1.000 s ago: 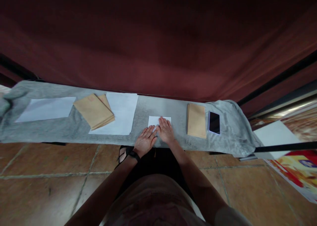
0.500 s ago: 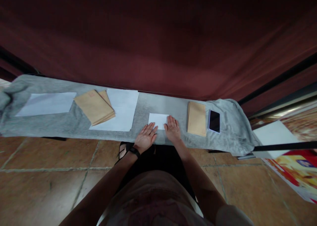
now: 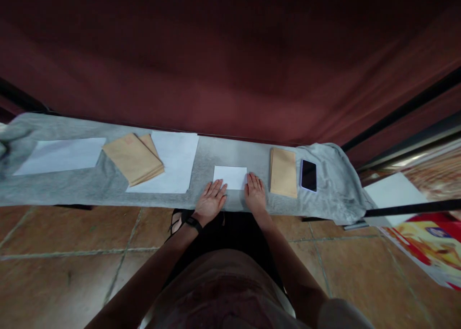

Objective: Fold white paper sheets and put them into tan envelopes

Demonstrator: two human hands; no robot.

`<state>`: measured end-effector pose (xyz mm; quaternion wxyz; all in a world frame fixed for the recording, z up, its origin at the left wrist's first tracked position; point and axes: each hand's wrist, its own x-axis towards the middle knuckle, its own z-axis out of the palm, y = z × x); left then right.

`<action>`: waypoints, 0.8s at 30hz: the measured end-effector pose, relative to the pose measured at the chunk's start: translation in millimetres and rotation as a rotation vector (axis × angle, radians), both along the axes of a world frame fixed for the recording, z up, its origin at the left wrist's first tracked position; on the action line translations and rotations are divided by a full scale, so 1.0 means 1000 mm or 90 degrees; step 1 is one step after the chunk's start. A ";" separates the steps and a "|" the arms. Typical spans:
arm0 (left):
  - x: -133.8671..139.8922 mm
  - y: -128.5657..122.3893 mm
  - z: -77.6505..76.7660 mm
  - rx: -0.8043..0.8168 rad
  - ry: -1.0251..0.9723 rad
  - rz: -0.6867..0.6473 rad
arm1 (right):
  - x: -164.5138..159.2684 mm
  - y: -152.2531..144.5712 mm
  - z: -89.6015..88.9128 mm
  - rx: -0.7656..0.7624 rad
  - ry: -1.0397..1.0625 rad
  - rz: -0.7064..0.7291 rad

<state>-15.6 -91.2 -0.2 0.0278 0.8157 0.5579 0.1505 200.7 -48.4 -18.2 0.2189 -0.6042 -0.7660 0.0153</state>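
Resting palm-down and unclenched, clasping nothing, the bare left hand (image 3: 211,200) and bare right hand (image 3: 256,193) touch opposite sides of a small, flat, white paper rectangle (image 3: 231,177). It lies on grey plush cloth (image 3: 234,151), left of a rectangular stack of brown paper (image 3: 284,172).

The small paper (image 3: 230,177) is plain white. The big paper (image 3: 178,163) and the far left paper (image 3: 61,155) are white too. The left envelopes (image 3: 131,158) are light brown, with a faint red mark on the top one. The right envelopes (image 3: 284,173) are light brown. The phone (image 3: 309,176) is black with a pale purple edge. The cloth (image 3: 230,151) is grey, the curtain (image 3: 201,98) dark red, the watch (image 3: 194,224) black. The floor (image 3: 86,228) has orange-brown squares with pale lines. The print (image 3: 432,245) is red and yellow with a blue patch.
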 end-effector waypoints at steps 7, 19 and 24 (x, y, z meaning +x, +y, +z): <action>0.021 0.014 0.006 -0.046 0.000 0.032 | 0.007 -0.007 0.006 -0.025 0.037 0.078; 0.042 0.061 -0.001 -0.116 0.003 0.049 | 0.006 -0.005 0.008 -0.039 0.059 0.079; 0.049 0.068 0.002 -0.126 0.022 0.067 | 0.007 -0.005 0.005 -0.033 0.063 0.084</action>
